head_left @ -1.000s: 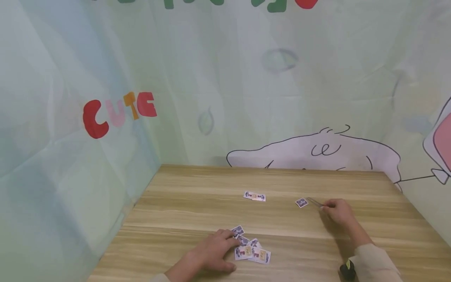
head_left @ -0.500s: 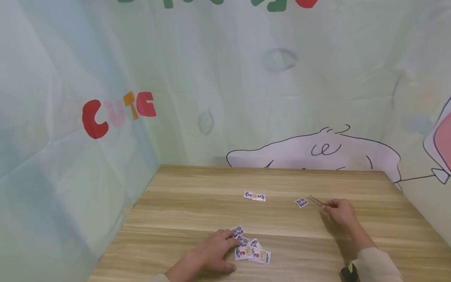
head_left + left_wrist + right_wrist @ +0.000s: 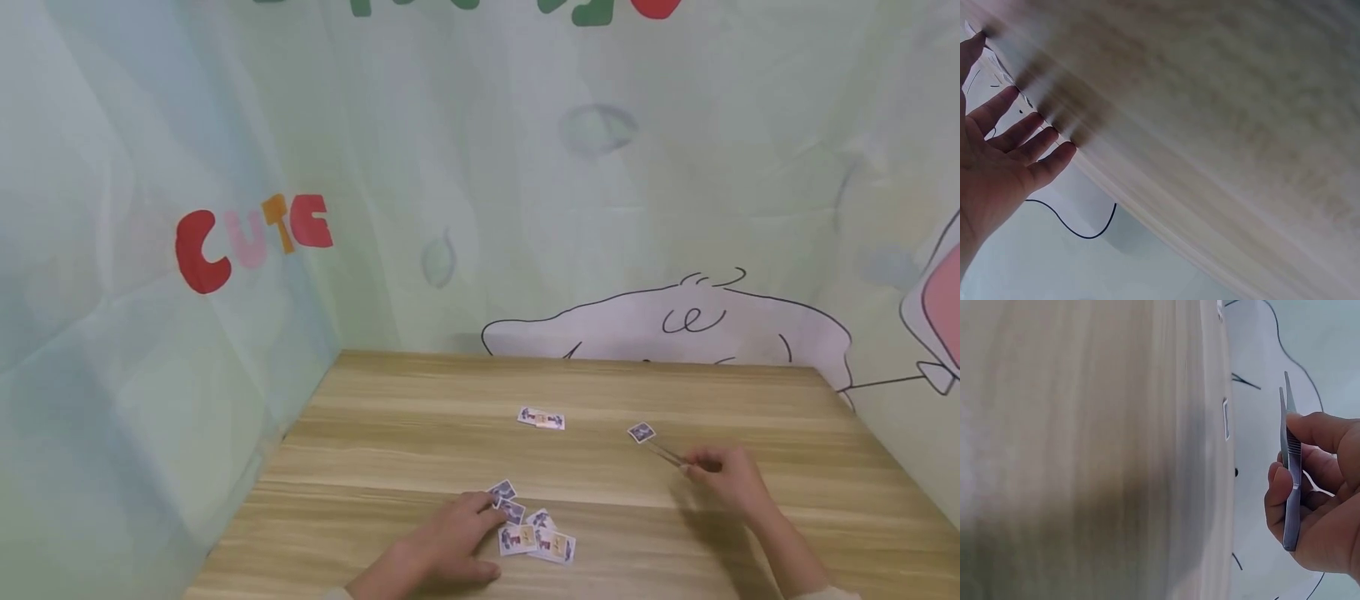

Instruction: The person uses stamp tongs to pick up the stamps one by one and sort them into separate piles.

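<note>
My right hand [image 3: 729, 479] pinches a pair of metal tweezers [image 3: 663, 453] between thumb and fingers. In the right wrist view the tips of the tweezers [image 3: 1293, 462] stand slightly apart with nothing between them. Just beyond the tips in the head view, a small dark stamp-like card [image 3: 641, 432] with a white border lies on the table. My left hand [image 3: 457, 537] rests on the tabletop with fingers spread. Its fingertips touch the edge of a loose cluster of overlapping stamp-like cards [image 3: 517, 540]. In the left wrist view, the left hand [image 3: 1000, 159] has loosely extended fingers.
Two overlapping stamp-like cards [image 3: 542, 418] lie farther back, near the middle of the wooden table [image 3: 420, 400]. A printed fabric backdrop [image 3: 465, 183] with cartoon drawings and letters rises behind the table's far edge and along its left side.
My right hand and the tweezers have come nearer to me, so the tips moved from beside the single card's upper right to its near side. The left hand has barely moved.
</note>
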### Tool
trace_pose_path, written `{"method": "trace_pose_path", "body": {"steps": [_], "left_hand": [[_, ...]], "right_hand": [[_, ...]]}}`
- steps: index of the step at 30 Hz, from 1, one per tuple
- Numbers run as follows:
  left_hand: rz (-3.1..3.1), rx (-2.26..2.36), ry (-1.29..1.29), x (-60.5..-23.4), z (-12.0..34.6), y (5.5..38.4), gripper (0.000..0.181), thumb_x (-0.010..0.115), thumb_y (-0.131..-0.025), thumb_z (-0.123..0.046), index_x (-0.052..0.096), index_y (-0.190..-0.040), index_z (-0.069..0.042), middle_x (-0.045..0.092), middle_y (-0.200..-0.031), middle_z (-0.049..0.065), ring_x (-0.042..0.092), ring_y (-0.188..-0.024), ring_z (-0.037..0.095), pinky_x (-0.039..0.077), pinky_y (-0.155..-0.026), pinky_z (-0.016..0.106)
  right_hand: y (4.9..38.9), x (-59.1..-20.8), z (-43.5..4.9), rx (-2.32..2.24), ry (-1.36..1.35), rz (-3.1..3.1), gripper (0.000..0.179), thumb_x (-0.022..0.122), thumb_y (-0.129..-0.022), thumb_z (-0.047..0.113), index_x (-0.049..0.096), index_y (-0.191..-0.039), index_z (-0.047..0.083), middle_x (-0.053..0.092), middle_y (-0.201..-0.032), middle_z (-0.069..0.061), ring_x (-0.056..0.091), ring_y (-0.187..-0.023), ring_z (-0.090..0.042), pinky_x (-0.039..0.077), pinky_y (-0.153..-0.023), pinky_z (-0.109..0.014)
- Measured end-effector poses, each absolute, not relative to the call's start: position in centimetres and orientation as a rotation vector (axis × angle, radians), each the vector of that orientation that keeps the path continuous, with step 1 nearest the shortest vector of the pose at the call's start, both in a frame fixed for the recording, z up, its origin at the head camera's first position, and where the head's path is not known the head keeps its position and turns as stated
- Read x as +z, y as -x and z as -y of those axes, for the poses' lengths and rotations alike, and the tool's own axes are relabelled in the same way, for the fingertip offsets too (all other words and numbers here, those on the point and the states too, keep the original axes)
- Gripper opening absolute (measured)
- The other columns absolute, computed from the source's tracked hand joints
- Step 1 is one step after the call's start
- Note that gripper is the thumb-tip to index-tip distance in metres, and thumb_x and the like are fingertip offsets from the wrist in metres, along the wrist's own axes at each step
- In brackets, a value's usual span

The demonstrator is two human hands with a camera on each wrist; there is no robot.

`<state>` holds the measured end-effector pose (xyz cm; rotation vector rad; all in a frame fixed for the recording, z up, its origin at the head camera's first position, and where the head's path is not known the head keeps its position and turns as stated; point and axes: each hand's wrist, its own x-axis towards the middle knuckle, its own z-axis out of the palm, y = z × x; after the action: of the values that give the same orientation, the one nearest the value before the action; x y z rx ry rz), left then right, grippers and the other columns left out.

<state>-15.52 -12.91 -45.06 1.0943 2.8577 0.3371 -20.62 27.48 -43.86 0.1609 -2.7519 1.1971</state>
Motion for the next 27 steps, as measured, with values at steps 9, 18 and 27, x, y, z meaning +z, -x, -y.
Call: {"method": "trace_pose_path", "body": {"steps": [9, 18, 27], "left_hand": [[-2.855, 0.352, -1.085, -44.8, 13.3, 15.7, 0.068, 0.069, -0.073, -0.046, 0.052, -0.131, -0.015, 0.044, -0.135, 0.013, 0.042, -0.122, 0.028, 0.036, -0.098, 0.045], [-2.83, 0.316, -1.046, -44.5, 13.4, 15.6, 0.069, 0.068, -0.072, -0.049, 0.053, -0.131, -0.016, 0.044, -0.136, 0.012, 0.041, -0.122, 0.028, 0.036, -0.098, 0.045], [-2.831, 0.329, -1.065, -44.9, 13.3, 15.7, 0.069, 0.069, -0.072, -0.049, 0.054, -0.129, -0.014, 0.046, -0.133, 0.011, 0.042, -0.121, 0.028, 0.037, -0.097, 0.045]], "right_hand": [[19.4, -43.6, -26.2, 1.275, -0.198, 2.76, 0.016, 0.073, -0.075, 0.004, 0.068, -0.089, -0.004, 0.066, -0.079, -0.007, 0.058, -0.071, -0.018, 0.049, -0.061, -0.025], [18.6, -44.2, -24.9, 1.288, -0.208, 2.859, 0.015, 0.072, -0.076, 0.007, 0.068, -0.089, 0.001, 0.063, -0.079, -0.001, 0.057, -0.075, -0.017, 0.048, -0.066, -0.026], [18.1, -44.5, -23.7, 1.379, -0.426, 2.851, 0.02, 0.073, -0.076, 0.011, 0.068, -0.091, -0.001, 0.063, -0.08, -0.001, 0.057, -0.073, -0.016, 0.048, -0.065, -0.025]]}}
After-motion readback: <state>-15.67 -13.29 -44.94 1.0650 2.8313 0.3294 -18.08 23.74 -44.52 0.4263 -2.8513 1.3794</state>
